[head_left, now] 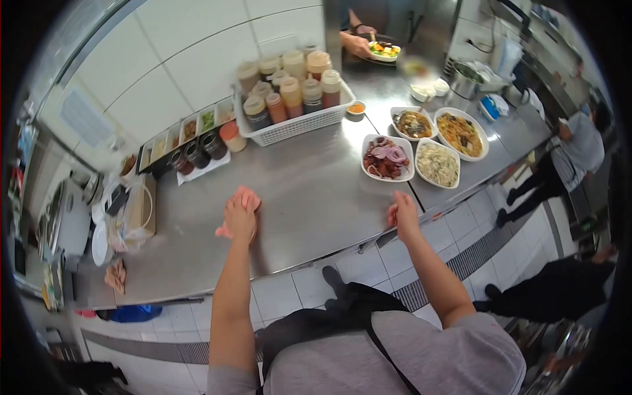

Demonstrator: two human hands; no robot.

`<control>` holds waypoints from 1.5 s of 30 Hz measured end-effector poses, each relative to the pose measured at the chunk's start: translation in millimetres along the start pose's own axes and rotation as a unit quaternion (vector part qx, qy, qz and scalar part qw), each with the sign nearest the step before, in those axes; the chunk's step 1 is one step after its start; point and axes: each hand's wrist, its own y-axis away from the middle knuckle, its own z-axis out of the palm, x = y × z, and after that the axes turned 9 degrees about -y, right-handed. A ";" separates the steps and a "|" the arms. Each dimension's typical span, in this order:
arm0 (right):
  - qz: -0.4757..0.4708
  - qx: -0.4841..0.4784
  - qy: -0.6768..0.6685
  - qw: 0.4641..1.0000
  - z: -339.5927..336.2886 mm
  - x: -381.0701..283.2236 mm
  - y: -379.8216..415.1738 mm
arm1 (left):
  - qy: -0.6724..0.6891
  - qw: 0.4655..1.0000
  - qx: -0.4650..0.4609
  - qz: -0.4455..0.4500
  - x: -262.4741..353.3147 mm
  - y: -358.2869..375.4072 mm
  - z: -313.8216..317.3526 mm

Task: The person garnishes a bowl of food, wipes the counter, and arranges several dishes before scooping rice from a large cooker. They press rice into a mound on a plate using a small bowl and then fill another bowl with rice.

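Note:
My left hand [239, 222] presses a pink cloth [247, 196] onto the steel counter [303, 210], with its fingers closed over the cloth. Pink fabric shows above and to the left of the hand. Over the counter's front edge hovers my right hand [404, 214], loosely bent, with its fingers apart and nothing visible in it. Just beyond that hand stands a white bowl of sausage pieces and sliced red onion [387, 159]. Beside it is a white bowl of pale, creamy food [437, 164]. Farther back sit a bowl of brown saucy food [413, 125] and an oval dish of noodles [462, 135].
A white basket [296, 125] of squeeze bottles stands against the wall. Left of it are dark jars [196, 155] and a condiment tray [191, 130]. Another person's hands [359, 45] hold a plated dish [384, 51] at the back. Two people [576, 155] stand at the right.

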 end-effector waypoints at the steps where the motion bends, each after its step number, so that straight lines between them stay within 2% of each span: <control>1: -0.019 -0.045 0.031 0.998 3.6 -0.7 8.5 | 0.004 0.999 -0.033 -0.017 8.3 -0.6 -0.2; 2: -0.021 -0.054 0.036 0.998 11.6 -6.8 8.2 | 0.004 0.999 -0.027 -0.026 17.9 3.9 3.9; 4: -0.119 -0.163 0.077 0.976 35.9 -28.5 -2.3 | 0.044 0.999 -0.015 0.011 46.9 -0.7 17.6; 6: -0.176 -0.197 0.102 0.959 73.4 -70.5 -30.7 | 0.062 0.994 -0.053 0.068 79.9 12.3 21.8; 7: -0.241 -0.208 0.154 0.936 96.1 -93.1 -49.7 | 0.059 0.989 -0.107 0.082 103.4 24.4 2.2; 8: -0.304 -0.216 0.203 0.905 119.0 -119.2 -71.0 | 0.036 0.992 -0.093 0.080 125.1 40.1 -11.0; 9: -0.383 -0.222 0.241 0.864 144.2 -143.0 -104.8 | 0.023 0.975 -0.190 0.111 133.7 52.2 -27.8; 10: -0.457 -0.225 0.275 0.815 172.2 -169.0 -138.1 | 0.068 0.954 -0.261 0.132 151.7 58.2 -66.6; 11: -0.507 -0.223 0.259 0.792 201.7 -199.6 -157.3 | 0.120 0.943 -0.274 0.146 122.7 95.6 -4.2; 12: -0.554 -0.222 0.239 0.766 234.4 -230.1 -174.3 | 0.162 0.968 -0.151 0.121 131.6 109.7 -17.5; 14: -0.485 -0.284 0.154 0.813 306.2 -282.3 -228.1 | 0.155 0.979 -0.099 0.091 140.2 78.1 0.5; 16: -0.478 -0.289 0.097 0.824 371.9 -323.0 -254.3 | 0.149 0.987 -0.041 0.051 145.1 53.2 17.4; 18: -0.412 -0.312 0.097 0.851 420.8 -356.6 -256.7 | 0.144 0.989 0.009 0.017 145.4 30.9 35.2; 20: -0.602 -0.104 0.064 0.789 475.3 -372.2 -294.7 | 0.137 0.989 0.054 -0.014 139.1 12.3 51.9; 22: -0.538 -0.001 -0.049 0.842 513.5 -395.4 -319.1 | 0.127 0.987 0.093 -0.044 126.8 1.5 63.4; 24: -0.490 0.046 -0.109 0.864 525.3 -413.3 -320.3 | 0.118 0.982 0.128 -0.070 113.6 -4.9 71.2; 25: -0.485 0.040 -0.109 0.867 520.2 -420.7 -303.2 | 0.116 0.979 0.146 -0.082 108.6 -6.4 75.0; 27: -0.466 0.041 0.113 0.876 502.8 -425.2 -267.1 | 0.112 0.972 0.178 -0.106 100.5 -3.0 79.5; 28: -0.460 0.041 0.117 0.879 514.0 -423.6 -285.2 | 0.111 0.969 0.188 -0.115 98.7 3.6 79.7; 29: -0.488 -0.002 0.120 0.864 530.0 -422.5 -317.4 | 0.113 0.967 0.192 -0.122 98.3 13.8 79.6; 30: -0.516 -0.042 0.123 0.847 527.6 -419.7 -339.2 | 0.117 0.966 0.194 -0.126 99.2 25.1 79.1; 32: -0.478 -0.139 0.045 0.866 490.0 -385.3 -317.0 | 0.125 0.961 0.205 -0.136 101.1 50.6 75.6; 33: -0.464 -0.211 0.105 0.854 467.2 -366.5 -309.4 | 0.131 0.959 0.208 -0.139 101.6 65.6 72.4; 34: -0.478 -0.280 0.134 0.822 444.9 -337.4 -300.0 | 0.140 0.958 0.206 -0.140 104.1 81.4 70.4; 35: -0.483 -0.331 0.219 0.781 416.0 -303.4 -292.5 | 0.153 0.959 0.195 -0.138 107.8 101.0 68.4; 36: -0.340 -0.443 0.207 0.803 353.7 -280.5 -242.5 | 0.169 0.959 0.180 -0.137 113.7 122.5 66.6; 37: -0.210 -0.565 0.291 0.743 309.4 -258.7 -228.5 | 0.184 0.959 0.163 -0.139 122.1 144.9 65.4; 38: -0.266 -0.611 0.444 0.599 265.2 -245.1 -204.2 | 0.185 0.959 0.157 -0.147 132.6 145.4 52.9; 39: -0.358 -0.705 0.387 0.474 228.7 -211.3 -214.2 | 0.183 0.958 0.158 -0.153 146.5 126.7 36.7; 40: -0.182 -0.695 0.490 0.493 182.8 -234.2 -172.6 | 0.226 0.949 0.151 -0.161 163.5 114.0 18.8; 41: -0.325 -0.684 0.469 0.454 144.0 -233.1 -165.4 | 0.269 0.937 0.146 -0.169 176.9 107.8 8.4; 42: -0.275 -0.657 0.472 0.520 106.8 -224.8 -175.3 | 0.283 0.935 0.137 -0.164 178.4 108.9 11.1; 43: -0.267 -0.589 0.484 0.590 71.5 -235.3 -167.5 | 0.220 0.952 0.160 -0.136 173.3 109.8 13.2; 44: -0.263 -0.512 0.516 0.634 35.4 -240.8 -173.4 | 0.156 0.964 0.186 -0.109 169.8 110.4 16.1; 45: -0.313 -0.476 0.485 0.663 -2.0 -241.2 -182.2 | 0.167 0.963 0.182 -0.107 169.0 111.6 19.1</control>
